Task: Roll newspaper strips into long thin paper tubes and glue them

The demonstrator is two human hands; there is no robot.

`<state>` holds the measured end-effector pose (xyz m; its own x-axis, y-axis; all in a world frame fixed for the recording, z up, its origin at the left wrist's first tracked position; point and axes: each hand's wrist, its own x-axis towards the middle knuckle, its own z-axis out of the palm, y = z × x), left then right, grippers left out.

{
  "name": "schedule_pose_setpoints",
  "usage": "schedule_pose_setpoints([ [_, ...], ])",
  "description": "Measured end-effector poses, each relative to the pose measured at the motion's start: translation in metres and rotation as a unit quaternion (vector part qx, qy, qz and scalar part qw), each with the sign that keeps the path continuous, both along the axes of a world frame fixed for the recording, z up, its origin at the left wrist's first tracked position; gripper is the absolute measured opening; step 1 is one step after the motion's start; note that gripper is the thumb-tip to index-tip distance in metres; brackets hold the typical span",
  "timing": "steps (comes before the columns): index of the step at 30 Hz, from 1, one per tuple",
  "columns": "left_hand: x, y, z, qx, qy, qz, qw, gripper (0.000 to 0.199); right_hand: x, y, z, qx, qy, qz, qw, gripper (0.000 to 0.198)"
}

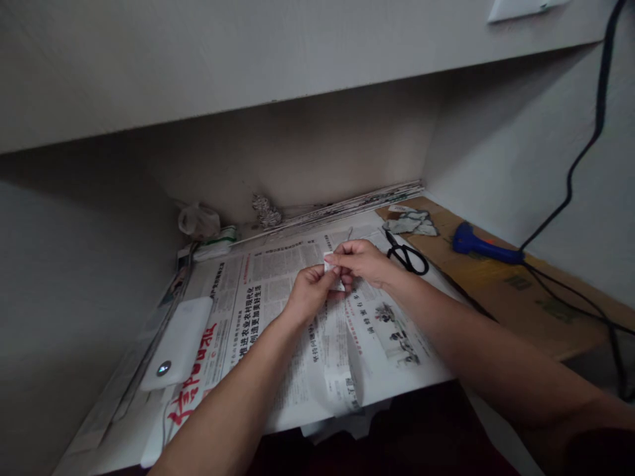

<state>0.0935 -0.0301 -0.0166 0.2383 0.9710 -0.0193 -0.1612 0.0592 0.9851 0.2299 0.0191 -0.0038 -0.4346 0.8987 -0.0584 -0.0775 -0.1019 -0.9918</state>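
My left hand [311, 289] and my right hand [364, 262] meet over the middle of the spread newspaper [278, 317]. Between their closed fingertips they pinch the top end of a newspaper strip [338, 370], which looks folded or rolled there. From my fingers the strip hangs down toward the front edge and curls at its lower end. Just beyond my right hand lie black-handled scissors [419, 262]. The fingers partly hide the pinched end.
A blue glue gun [483, 248] with a black cord rests on cardboard [501, 284] at right, near a crumpled scrap [414, 223]. Thin paper sticks [357, 203] line the back, beside a twisted paper piece [266, 210] and a plastic bag [198, 220]. A white device [183, 337] lies left.
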Motion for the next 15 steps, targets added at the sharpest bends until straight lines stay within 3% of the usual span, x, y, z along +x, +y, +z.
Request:
schedule_pose_setpoints([
  [7, -0.0013, 0.0013, -0.0008, -0.005, -0.02, 0.0, 1.0, 0.04, 0.006, 0.0027, 0.0031, 0.031, -0.018, 0.059, 0.998, 0.031],
  [15, 0.0002, 0.0009, -0.0024, -0.032, -0.017, 0.006, 0.999, 0.032, 0.0033, 0.0032, -0.0017, 0.015, -0.027, 0.019, 0.999, 0.029],
])
